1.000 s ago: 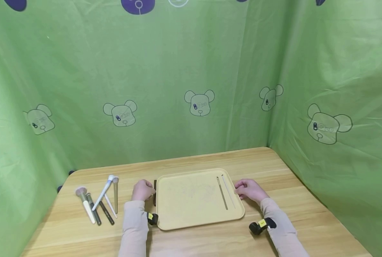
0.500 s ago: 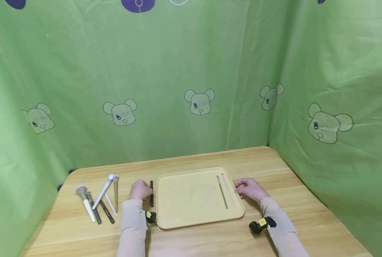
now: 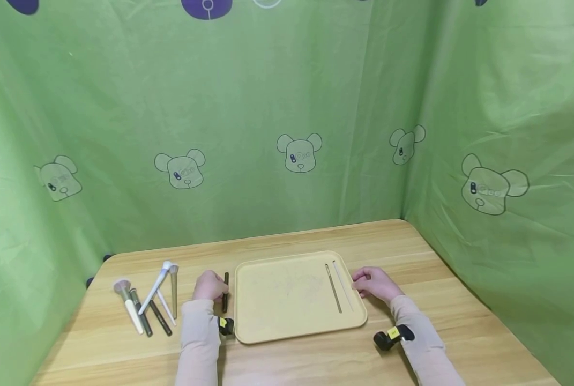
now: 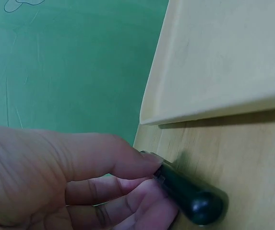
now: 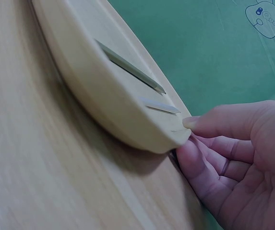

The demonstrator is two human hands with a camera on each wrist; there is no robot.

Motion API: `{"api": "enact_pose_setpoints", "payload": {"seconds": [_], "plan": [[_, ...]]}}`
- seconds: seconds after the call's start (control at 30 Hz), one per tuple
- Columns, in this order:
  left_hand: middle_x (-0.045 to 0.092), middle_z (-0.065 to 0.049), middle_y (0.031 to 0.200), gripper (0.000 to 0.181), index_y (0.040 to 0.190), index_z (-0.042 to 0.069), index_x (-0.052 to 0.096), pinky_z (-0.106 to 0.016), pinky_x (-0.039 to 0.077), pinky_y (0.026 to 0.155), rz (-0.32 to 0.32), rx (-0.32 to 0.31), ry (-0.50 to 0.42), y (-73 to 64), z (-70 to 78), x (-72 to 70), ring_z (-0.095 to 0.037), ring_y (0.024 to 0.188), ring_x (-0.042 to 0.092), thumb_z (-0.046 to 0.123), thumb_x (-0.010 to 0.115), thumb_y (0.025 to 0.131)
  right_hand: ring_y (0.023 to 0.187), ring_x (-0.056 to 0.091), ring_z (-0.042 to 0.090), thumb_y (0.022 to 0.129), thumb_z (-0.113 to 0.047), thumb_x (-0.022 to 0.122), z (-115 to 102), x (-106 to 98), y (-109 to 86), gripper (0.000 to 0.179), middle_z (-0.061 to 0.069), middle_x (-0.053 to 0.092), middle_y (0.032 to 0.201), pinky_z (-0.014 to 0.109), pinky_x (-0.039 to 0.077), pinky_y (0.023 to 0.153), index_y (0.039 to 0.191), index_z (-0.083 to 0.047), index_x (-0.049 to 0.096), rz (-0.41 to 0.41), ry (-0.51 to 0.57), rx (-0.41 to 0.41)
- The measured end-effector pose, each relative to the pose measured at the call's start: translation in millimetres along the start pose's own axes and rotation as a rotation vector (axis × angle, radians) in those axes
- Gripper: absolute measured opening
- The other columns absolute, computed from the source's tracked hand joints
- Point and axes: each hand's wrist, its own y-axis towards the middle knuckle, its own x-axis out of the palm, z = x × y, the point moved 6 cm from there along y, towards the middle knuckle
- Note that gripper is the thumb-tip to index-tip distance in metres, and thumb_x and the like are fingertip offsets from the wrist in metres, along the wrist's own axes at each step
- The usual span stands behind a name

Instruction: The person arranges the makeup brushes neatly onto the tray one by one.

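In the head view, my left hand [image 3: 209,286] is just left of the yellow tray [image 3: 277,305], pinching a short dark stick [image 3: 225,303]. The left wrist view shows this dark stick [image 4: 199,205] between thumb and fingers, its rounded end pointing out; its kind cannot be told. A gap separates it from the tray. On the tray's right side, my right hand [image 3: 377,283] grips the rim between thumb and fingers. Two slim brushes lie inside the tray near that side: one brownish brush [image 3: 334,289] and one white brush [image 3: 343,285].
Several makeup brushes lie loosely at the table's left, some crossing: a fluffy white-handled brush [image 3: 128,305], a white brush [image 3: 155,287], a tan brush [image 3: 174,292] and black-handled ones. Green curtains [image 3: 248,187] stand behind the wooden table [image 3: 287,364] and along its sides.
My left hand has moved slightly left with the dark stick, away from the tray's left edge. The right hand keeps its place on the rim.
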Motion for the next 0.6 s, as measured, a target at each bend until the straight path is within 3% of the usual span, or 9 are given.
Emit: {"api": "enact_pose_setpoints", "payload": {"seconds": [0.2,0.4,0.6], "plan": [[0.057,-0.006,0.064,0.009,0.071,0.001,0.058,-0.023,0.051,0.047,-0.008,0.005,0.012,-0.6,0.9,1.3,-0.012,0.05,0.054,-0.004,0.066,0.07,0.071,0.061,0.013,0.086,-0.002,0.064,-1.1,0.2,-0.4,0.032,0.013,0.065,0.087,0.028,0.058,0.064,0.109,0.018,0.054,-0.001,0.003,0.0],[0.051,0.0,0.049,0.024,0.055,0.01,0.049,-0.02,0.044,0.041,-0.003,0.009,0.057,0.9,1.1,4.7,-0.01,0.042,0.05,-0.002,0.063,0.07,0.071,0.061,0.013,0.086,-0.002,0.064,-2.0,-0.1,-1.3,0.032,0.015,0.065,0.087,0.028,0.057,0.063,0.108,0.018,0.054,0.003,0.004,0.002],[0.05,0.0,0.046,0.016,0.059,0.008,0.053,-0.021,0.039,0.04,0.014,0.002,0.112,1.6,1.0,6.1,-0.011,0.039,0.05,0.004,0.063,0.071,0.07,0.06,0.012,0.084,-0.001,0.065,-2.8,0.6,-1.0,0.029,0.01,0.064,0.084,0.026,0.057,0.062,0.106,0.016,0.056,0.014,0.007,0.003]]}}
